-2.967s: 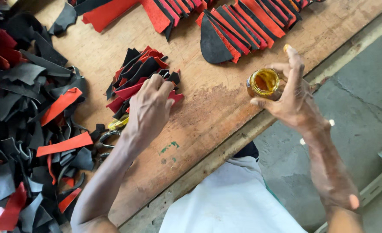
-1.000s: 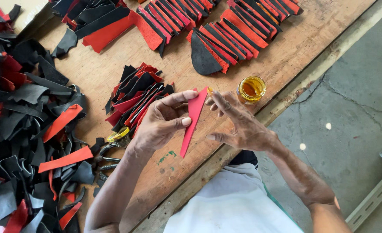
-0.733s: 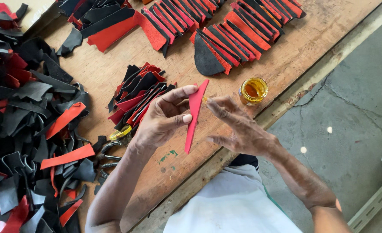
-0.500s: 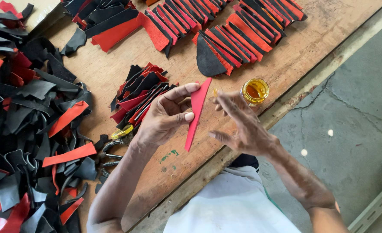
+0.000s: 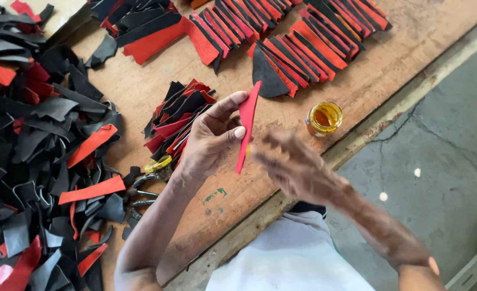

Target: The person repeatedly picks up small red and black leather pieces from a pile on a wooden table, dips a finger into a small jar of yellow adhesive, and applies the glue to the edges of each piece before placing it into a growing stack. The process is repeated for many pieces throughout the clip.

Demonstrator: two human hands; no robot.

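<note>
Your left hand (image 5: 211, 137): raised above the wooden table (image 5: 389, 70), thumb and fingers pinching a red strip (image 5: 246, 125).
Red strip: held on edge, long axis near upright, wide end up, narrow tip pointing down toward you.
Your right hand (image 5: 292, 167): blurred, fingers loosely spread at the strip's lower edge; grip cannot be told.
Glass jar (image 5: 324, 118): amber liquid, just right.

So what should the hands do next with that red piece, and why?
Probably draw the right hand along the edge of the red piece, spreading glue. The left hand holds the piece upright, the right fingertips sit at its lower edge, blurred, and the open jar of yellow glue stands just beside them on the wooden table.
</note>
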